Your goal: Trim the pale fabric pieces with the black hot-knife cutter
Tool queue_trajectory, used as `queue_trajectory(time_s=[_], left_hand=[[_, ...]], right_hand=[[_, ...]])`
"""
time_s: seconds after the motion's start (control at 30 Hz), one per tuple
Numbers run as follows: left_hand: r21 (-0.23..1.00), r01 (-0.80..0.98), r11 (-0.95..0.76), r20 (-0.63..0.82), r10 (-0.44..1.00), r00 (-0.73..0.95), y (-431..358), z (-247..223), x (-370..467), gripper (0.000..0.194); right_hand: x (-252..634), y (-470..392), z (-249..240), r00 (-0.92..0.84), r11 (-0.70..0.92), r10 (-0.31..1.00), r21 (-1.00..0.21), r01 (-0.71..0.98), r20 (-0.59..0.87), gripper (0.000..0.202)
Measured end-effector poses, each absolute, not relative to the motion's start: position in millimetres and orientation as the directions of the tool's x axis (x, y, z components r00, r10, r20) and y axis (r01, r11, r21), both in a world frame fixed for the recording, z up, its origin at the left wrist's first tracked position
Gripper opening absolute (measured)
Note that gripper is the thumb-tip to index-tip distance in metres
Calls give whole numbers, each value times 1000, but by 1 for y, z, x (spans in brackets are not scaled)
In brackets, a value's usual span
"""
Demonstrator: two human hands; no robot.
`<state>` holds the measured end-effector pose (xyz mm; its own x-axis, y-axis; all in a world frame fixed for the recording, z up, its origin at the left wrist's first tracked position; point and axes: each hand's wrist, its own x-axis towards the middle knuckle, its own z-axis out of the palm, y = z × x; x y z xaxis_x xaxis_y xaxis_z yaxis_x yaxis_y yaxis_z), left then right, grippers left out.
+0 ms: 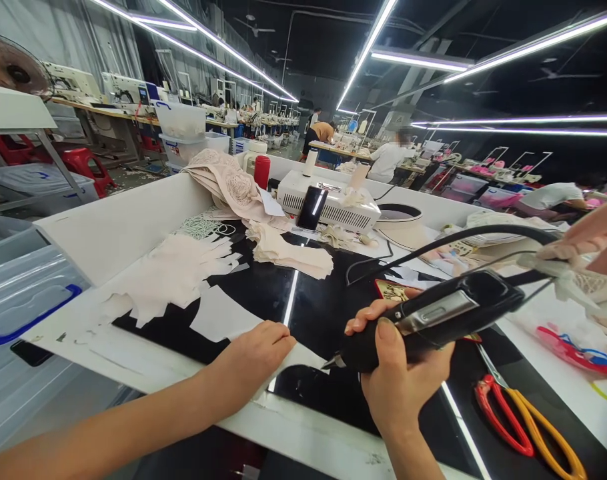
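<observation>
My right hand (pixel 403 373) is wrapped around a black handheld tool (pixel 428 320) with a metal plate on its side. The tool's pointed metal tip is at the right end of a white curved piece (pixel 228 317) lying on the glossy black surface (pixel 328 307). My left hand (pixel 261 353) presses down on that white piece near the table's front edge, its fingers curled together; whether anything is pinched under them is hidden. A black cord arches from behind the tool. Another person's hand (pixel 593 233) is at the upper right, by the cord and some whitish fabric.
Stacked pale fabric pieces (pixel 178 267) lie at the left, more (pixel 288 250) in the middle. A phone (pixel 312 208) leans on a white box (pixel 333 200). Scissors (pixel 503 407) lie at right. Clear bins (pixel 28 320) stand left.
</observation>
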<state>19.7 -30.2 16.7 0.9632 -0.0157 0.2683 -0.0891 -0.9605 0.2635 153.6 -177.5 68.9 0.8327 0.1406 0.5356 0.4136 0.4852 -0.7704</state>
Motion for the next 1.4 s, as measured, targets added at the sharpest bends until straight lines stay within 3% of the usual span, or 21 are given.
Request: queue_trajectory(time_s=[0.4, 0.6, 0.67, 0.77, 0.87, 1.23, 1.4], left_hand=[[171, -70, -983, 217, -31, 976, -30, 23, 17, 37], [-88, -68, -994, 266, -90, 960, -47, 10, 18, 5], [-141, -48, -989, 292, -88, 952, -53, 7, 17, 25], [-119, -13, -993, 320, -51, 946, -62, 6, 13, 55], [-91, -6, -996, 334, -36, 942, -67, 5, 9, 71], [-66, 1, -998, 374, -24, 927, -74, -9, 9, 81], [-41, 2, -999, 411, -16, 911, -74, -15, 9, 82]], right_hand=[[145, -179, 69, 841, 488, 140, -775, 401, 523, 45], [140, -180, 68, 843, 480, 137, -779, 403, 521, 46], [139, -180, 68, 838, 492, 136, -771, 406, 528, 45], [137, -180, 67, 830, 511, 138, -756, 408, 541, 43], [136, -180, 67, 829, 506, 146, -761, 406, 540, 42], [133, -181, 70, 857, 495, 155, -789, 364, 492, 44], [142, -174, 79, 835, 545, 114, -736, 401, 538, 42]])
